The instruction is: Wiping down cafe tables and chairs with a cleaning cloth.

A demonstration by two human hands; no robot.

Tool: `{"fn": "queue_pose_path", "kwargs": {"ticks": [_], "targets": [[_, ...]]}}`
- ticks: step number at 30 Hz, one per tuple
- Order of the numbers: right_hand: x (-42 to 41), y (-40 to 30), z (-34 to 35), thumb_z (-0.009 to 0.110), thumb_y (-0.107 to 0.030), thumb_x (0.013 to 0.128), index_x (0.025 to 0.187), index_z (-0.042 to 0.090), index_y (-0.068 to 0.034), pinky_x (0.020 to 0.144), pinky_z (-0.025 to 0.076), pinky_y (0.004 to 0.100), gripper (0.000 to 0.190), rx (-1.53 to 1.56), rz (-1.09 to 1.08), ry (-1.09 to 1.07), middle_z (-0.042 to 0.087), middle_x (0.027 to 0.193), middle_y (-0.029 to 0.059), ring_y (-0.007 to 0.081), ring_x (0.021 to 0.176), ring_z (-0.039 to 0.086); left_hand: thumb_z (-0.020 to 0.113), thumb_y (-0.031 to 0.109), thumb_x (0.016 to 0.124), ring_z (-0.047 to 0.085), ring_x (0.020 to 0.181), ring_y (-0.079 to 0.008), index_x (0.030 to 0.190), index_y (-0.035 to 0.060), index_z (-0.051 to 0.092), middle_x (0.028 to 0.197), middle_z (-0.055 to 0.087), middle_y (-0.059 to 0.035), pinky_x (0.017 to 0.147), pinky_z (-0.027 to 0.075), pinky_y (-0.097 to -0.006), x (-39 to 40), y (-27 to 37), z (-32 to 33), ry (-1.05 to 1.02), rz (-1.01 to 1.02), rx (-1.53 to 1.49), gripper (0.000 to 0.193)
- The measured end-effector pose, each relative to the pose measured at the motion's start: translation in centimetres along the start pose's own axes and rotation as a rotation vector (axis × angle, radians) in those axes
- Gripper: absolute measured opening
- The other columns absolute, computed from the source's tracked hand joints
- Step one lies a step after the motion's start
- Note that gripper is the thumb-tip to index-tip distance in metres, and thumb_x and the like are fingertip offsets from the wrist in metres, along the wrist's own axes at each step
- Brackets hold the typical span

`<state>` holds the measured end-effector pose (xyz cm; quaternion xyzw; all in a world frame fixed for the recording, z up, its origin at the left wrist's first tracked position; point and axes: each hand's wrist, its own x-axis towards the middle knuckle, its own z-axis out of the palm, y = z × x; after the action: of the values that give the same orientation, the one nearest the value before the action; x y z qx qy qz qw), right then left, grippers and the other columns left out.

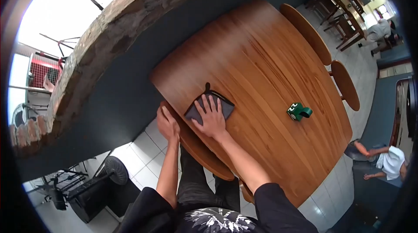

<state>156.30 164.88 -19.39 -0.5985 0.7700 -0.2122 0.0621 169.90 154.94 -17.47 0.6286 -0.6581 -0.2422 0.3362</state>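
Observation:
My right hand [212, 118] lies flat, fingers spread, on a dark grey zip pouch [193, 112] with black trim. The pouch rests near the close left edge of a wooden table [261, 102], its black pull tab pointing away from me; the palm and fingers hide part of it. At the table's edge, my left hand [168, 124] grips the end of a curved wooden chair back [202, 154]. Off to the right on the tabletop is a green block [294, 111] bearing white digits, with a green loop at its side.
Two wooden chair backs [307, 33] [345, 84] line the table's far side. A dark wall [130, 79] topped by rough brick [107, 37] borders the left. Black stands [94, 177] are at lower left. One person [390, 164] is at right; another [378, 33] is farther off.

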Motion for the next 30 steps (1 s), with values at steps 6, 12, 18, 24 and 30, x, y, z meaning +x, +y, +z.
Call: {"fn": "queue_pose_path", "kwargs": {"ticks": [6, 12, 18, 24, 30], "targets": [[-13.9, 3.8, -3.5, 0.058, -0.049, 0.081, 0.144, 0.036, -0.016, 0.111, 0.014, 0.0594, 0.074, -0.040, 0.059, -0.100, 0.022, 0.152, 0.0182, 0.0402, 0.139, 0.022, 0.039, 0.040, 0.098, 0.059, 0.098, -0.0398, 0.112, 0.0038, 0.062, 0.107, 0.064, -0.0189, 0.082, 0.046, -0.0449, -0.4, -0.3, -0.6, 0.094, -0.144, 0.120, 0.045], [-6.6, 12.3, -6.0, 0.056, -0.046, 0.085, 0.144, 0.033, -0.011, 0.112, 0.010, 0.0576, 0.072, -0.223, 0.194, 0.077, 0.019, 0.153, 0.0190, 0.0407, 0.139, 0.019, 0.037, 0.045, 0.097, 0.060, 0.097, -0.0417, 0.114, 0.0042, 0.062, 0.104, 0.065, -0.0214, 0.082, 0.046, -0.0470, -1.1, 0.2, -0.3, 0.066, -0.194, 0.142, 0.050], [4.0, 13.6, -2.0, 0.046, -0.051, 0.090, 0.143, 0.035, -0.008, 0.111, 0.013, 0.0585, 0.070, -0.391, 0.276, 0.203, 0.024, 0.150, 0.0216, 0.0412, 0.137, 0.024, 0.040, 0.035, 0.097, 0.061, 0.093, -0.0396, 0.104, 0.0041, 0.064, 0.102, 0.066, -0.0178, 0.078, 0.047, -0.0467, -1.3, 0.4, 0.0, 0.119, -0.147, 0.196, 0.039], [-0.1, 5.0, -1.3, 0.051, -0.048, 0.088, 0.143, 0.036, -0.008, 0.111, 0.014, 0.0586, 0.070, -0.146, -0.004, 0.085, 0.024, 0.150, 0.0219, 0.0417, 0.137, 0.023, 0.042, 0.032, 0.097, 0.061, 0.090, -0.0400, 0.102, 0.0050, 0.065, 0.098, 0.067, -0.0185, 0.075, 0.047, -0.0472, -0.9, 0.0, 0.6, 0.130, -0.128, 0.212, 0.036], [-17.5, 1.3, -3.8, 0.060, -0.048, 0.081, 0.144, 0.035, -0.015, 0.109, 0.016, 0.0611, 0.075, -0.070, 0.163, -0.102, 0.023, 0.152, 0.0181, 0.0415, 0.137, 0.024, 0.042, 0.041, 0.096, 0.062, 0.090, -0.0434, 0.110, 0.0076, 0.066, 0.096, 0.066, -0.0235, 0.076, 0.048, -0.0486, -1.1, 0.8, -1.0, 0.090, -0.200, 0.180, 0.043]]}}
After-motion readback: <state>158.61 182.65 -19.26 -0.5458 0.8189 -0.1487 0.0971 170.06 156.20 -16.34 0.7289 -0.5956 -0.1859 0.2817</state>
